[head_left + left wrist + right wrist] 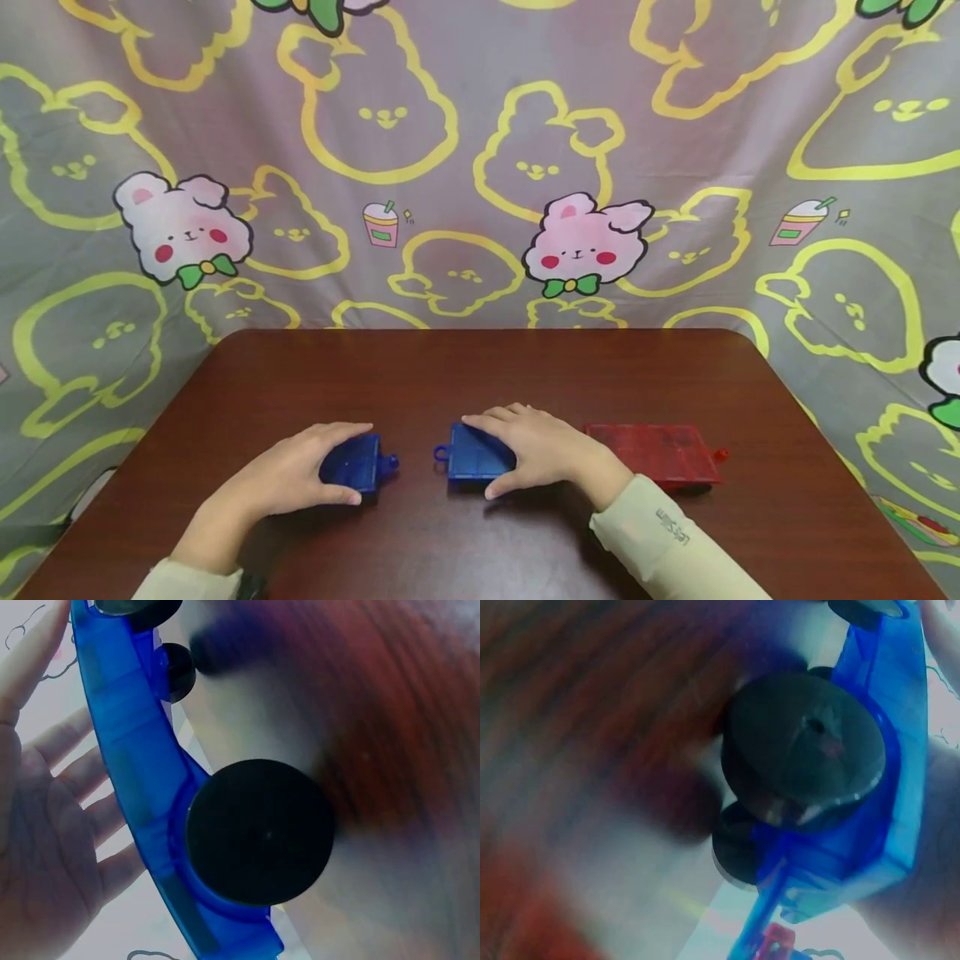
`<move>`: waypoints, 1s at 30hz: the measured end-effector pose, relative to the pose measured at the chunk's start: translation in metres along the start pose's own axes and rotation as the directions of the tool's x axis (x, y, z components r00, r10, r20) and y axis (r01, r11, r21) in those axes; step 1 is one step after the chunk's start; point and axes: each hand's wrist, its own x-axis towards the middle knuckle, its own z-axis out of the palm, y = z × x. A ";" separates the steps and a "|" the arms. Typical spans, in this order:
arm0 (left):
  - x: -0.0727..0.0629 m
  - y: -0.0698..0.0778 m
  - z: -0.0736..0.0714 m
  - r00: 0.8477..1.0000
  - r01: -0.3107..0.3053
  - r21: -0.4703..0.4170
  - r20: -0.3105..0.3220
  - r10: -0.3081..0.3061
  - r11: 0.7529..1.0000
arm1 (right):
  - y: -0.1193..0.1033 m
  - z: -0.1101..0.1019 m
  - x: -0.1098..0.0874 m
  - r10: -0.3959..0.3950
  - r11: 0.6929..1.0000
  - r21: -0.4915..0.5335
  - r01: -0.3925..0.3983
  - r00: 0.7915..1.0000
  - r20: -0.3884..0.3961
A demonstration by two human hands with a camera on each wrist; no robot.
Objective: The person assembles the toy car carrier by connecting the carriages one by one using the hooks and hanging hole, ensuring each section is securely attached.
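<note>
Two see-through blue toy train cars sit on the table with a gap between them. My left hand [296, 468] grips the left blue car [356, 465] between thumb and fingers across its sides. A short peg [391, 463] juts from that car's right end. Around the right blue car [478, 455] is my right hand [542, 446], thumb on the near side and fingers on the far side. The right car's ring coupling [441, 452] points toward the peg. Black wheels show in the left wrist view [261, 832] and the right wrist view [802, 746].
Behind my right forearm stands a red toy train car [660, 450] with a peg [722, 455] at its right end. The brown wooden table [480, 367] has rounded far corners. A patterned curtain [465, 225] hangs behind and beside it.
</note>
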 end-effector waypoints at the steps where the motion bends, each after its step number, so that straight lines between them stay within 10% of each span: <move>1: 0.000 0.001 0.000 1.000 0.003 0.005 0.009 -0.003 1.000 | -0.001 0.000 0.000 -0.001 1.000 -0.002 0.001 1.000 0.006; 30: 0.024 0.030 0.001 0.992 -0.099 0.082 0.083 0.092 0.992 | 0.001 0.000 -0.005 0.016 0.996 0.089 -0.016 1.000 0.000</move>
